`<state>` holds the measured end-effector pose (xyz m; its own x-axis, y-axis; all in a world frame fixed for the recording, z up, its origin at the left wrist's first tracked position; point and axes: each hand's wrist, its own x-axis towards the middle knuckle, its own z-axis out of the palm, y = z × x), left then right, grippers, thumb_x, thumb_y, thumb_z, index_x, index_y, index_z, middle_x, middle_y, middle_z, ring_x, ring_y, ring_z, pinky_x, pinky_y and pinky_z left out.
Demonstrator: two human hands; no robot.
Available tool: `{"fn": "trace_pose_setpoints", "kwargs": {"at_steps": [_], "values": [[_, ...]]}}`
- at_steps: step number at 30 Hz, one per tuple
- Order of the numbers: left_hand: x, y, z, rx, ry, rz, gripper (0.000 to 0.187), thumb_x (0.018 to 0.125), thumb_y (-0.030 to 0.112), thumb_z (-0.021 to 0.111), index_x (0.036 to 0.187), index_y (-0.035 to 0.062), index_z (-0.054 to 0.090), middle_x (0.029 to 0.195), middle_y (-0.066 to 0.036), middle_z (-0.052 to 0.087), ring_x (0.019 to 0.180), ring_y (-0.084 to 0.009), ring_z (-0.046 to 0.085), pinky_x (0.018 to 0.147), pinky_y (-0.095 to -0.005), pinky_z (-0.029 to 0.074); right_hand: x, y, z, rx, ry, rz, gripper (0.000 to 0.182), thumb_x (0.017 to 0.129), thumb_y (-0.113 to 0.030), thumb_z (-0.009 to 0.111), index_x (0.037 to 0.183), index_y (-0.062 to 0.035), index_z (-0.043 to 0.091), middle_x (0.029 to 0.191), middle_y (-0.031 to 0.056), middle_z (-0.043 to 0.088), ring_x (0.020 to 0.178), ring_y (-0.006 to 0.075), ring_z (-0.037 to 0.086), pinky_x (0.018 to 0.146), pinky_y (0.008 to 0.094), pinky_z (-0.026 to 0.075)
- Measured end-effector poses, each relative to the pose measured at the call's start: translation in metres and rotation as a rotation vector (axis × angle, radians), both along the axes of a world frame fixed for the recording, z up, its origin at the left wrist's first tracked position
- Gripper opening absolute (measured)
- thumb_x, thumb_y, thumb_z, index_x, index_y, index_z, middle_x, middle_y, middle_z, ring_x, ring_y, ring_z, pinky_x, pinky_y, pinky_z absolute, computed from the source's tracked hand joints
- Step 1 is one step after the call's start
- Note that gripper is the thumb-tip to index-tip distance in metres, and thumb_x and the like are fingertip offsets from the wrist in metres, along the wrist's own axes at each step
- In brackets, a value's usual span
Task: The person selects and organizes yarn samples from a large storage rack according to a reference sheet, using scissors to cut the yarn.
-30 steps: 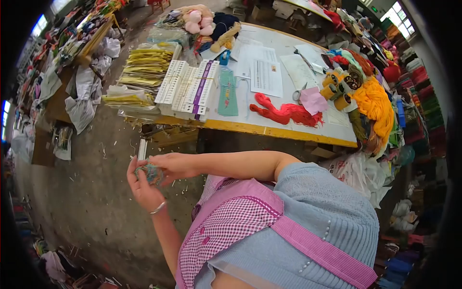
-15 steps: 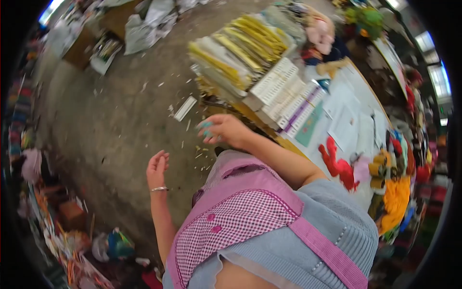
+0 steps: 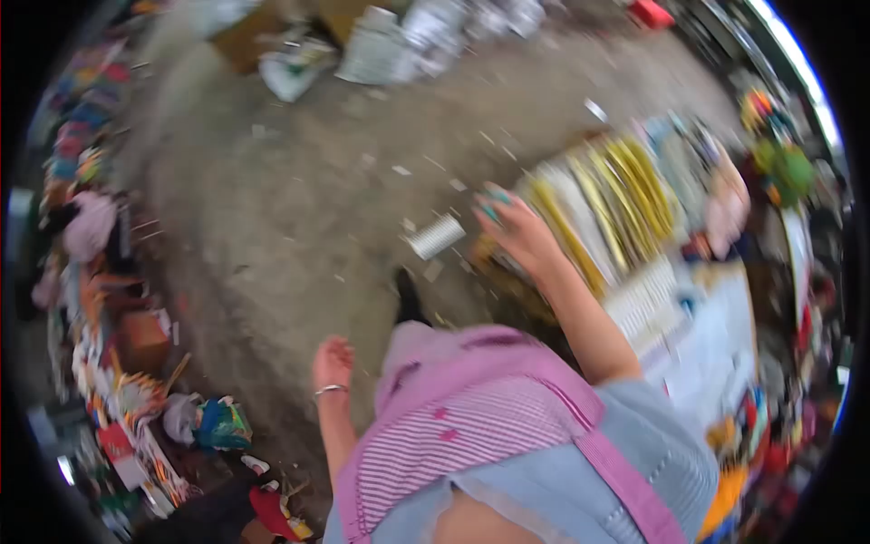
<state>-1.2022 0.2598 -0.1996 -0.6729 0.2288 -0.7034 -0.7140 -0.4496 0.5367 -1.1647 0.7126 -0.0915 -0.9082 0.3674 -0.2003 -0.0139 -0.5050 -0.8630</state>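
My right hand [image 3: 515, 228] is over the near left edge of a stack of yellow and white bundles [image 3: 612, 213]. Teal bands or pieces show on its fingers, which are apart, and I see nothing else in it. Low over the concrete floor hangs my left hand [image 3: 333, 359], with a bracelet at the wrist. Its fingers are blurred and look bent; no object shows there. Between and beyond the hands, a white ridged strip [image 3: 437, 237] lies on the floor.
At the right, a table [image 3: 716, 349] bears white card stacks [image 3: 643, 304] and papers. Silvery-white bags [image 3: 376, 50] and a cardboard box [image 3: 245, 41] stand at the far side. Piled goods and a small brown box [image 3: 143, 340] line the left. Scraps litter the floor.
The view has turned left and moved forward; the table and bundles now appear farther right and lower. A dark shoe has come into view. My right hand's fingers are more spread.
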Motion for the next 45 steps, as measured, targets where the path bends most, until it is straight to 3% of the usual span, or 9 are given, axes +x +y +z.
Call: {"fn": "trace_pose_setpoints", "kwargs": {"at_steps": [1,2,3,9,21,23,33,38,45], "values": [[-0.031,0.012,-0.001,-0.069,0.018,-0.015,0.021,0.093,0.023,0.051,0.099,0.0058,0.061,0.086,-0.007,0.065,0.073,-0.0155,0.060,0.065,-0.0279,0.049,-0.020,-0.005,-0.001,-0.457,0.010,-0.040,0.043,0.090,-0.006,0.052,0.131,-0.0016,0.039,0.127,0.0168,0.049,0.116,0.0271,0.049,0.101,0.0358,0.041],[-0.057,0.026,0.001,-0.147,0.016,-0.025,0.022,0.093,0.024,0.050,0.100,0.0051,0.061,0.086,-0.007,0.065,0.073,-0.0155,0.060,0.064,-0.0277,0.049,-0.038,-0.011,-0.004,-0.009,-0.081,0.015,0.037,0.089,0.000,0.051,0.126,-0.0017,0.047,0.122,0.0155,0.051,0.118,0.0279,0.048,0.099,0.0366,0.044],[-0.084,0.040,0.007,-0.181,0.025,-0.032,0.023,0.093,0.023,0.050,0.101,0.0043,0.060,0.086,-0.008,0.065,0.072,-0.0150,0.060,0.063,-0.0260,0.049,-0.053,-0.007,-0.014,-0.415,-0.159,-0.099,0.038,0.089,0.001,0.052,0.126,-0.0033,0.047,0.121,0.0158,0.052,0.114,0.0268,0.051,0.097,0.0343,0.046],[-0.218,0.083,0.026,-0.254,0.093,-0.197,0.022,0.093,0.024,0.051,0.099,0.0064,0.061,0.087,-0.007,0.066,0.071,-0.0131,0.061,0.063,-0.0257,0.050,-0.120,-0.006,-0.002,-0.336,-0.252,-0.106,0.042,0.087,0.003,0.052,0.127,-0.0070,0.047,0.116,0.0140,0.057,0.100,0.0215,0.059,0.078,0.0240,0.055],[-0.341,0.107,-0.058,-0.489,-0.076,-0.567,0.017,0.088,0.017,0.060,0.101,0.0066,0.061,0.082,-0.009,0.066,0.064,-0.0138,0.060,0.054,-0.0250,0.048,-0.163,0.061,-0.070,-0.722,-0.268,-0.647,0.028,0.086,0.008,0.050,0.114,0.0076,0.044,0.110,0.0166,0.050,0.105,0.0317,0.056,0.093,0.0373,0.051],[-0.366,0.047,-0.133,-0.400,0.303,-1.015,0.016,0.089,0.018,0.059,0.100,0.0073,0.060,0.082,-0.010,0.066,0.064,-0.0153,0.061,0.053,-0.0263,0.049,-0.182,0.090,-0.094,-0.802,-0.253,-0.731,0.020,0.088,0.006,0.049,0.107,0.0086,0.045,0.107,0.0155,0.050,0.100,0.0330,0.057,0.087,0.0389,0.055],[-0.540,0.170,-0.109,-0.554,-0.100,-0.963,0.017,0.090,0.018,0.057,0.101,0.0051,0.059,0.080,-0.010,0.065,0.061,-0.0168,0.060,0.050,-0.0278,0.048,-0.146,0.201,-0.219,-0.683,-0.462,-1.545,0.021,0.089,-0.010,0.053,0.105,0.0009,0.047,0.101,0.0152,0.053,0.088,0.0313,0.057,0.072,0.0414,0.058],[-0.584,0.333,-0.072,-0.712,0.323,-1.093,0.018,0.091,0.017,0.056,0.103,0.0037,0.059,0.075,-0.008,0.063,0.057,-0.0165,0.058,0.047,-0.0272,0.047,-0.139,0.224,-0.213,-0.914,-0.711,-1.796,0.036,0.088,-0.037,0.055,0.100,-0.0030,0.053,0.092,0.0175,0.056,0.076,0.0310,0.059,0.068,0.0429,0.056],[-0.634,0.631,-0.043,-0.484,1.087,-1.005,0.055,0.074,-0.001,0.063,0.125,0.0036,0.044,0.087,-0.005,0.057,0.068,-0.0102,0.052,0.067,-0.0223,0.045,-0.184,0.286,-0.196,-0.829,-0.376,-1.246,0.030,0.093,-0.025,0.048,0.105,0.0013,0.055,0.105,0.0191,0.063,0.088,0.0313,0.064,0.077,0.0386,0.054]]}}
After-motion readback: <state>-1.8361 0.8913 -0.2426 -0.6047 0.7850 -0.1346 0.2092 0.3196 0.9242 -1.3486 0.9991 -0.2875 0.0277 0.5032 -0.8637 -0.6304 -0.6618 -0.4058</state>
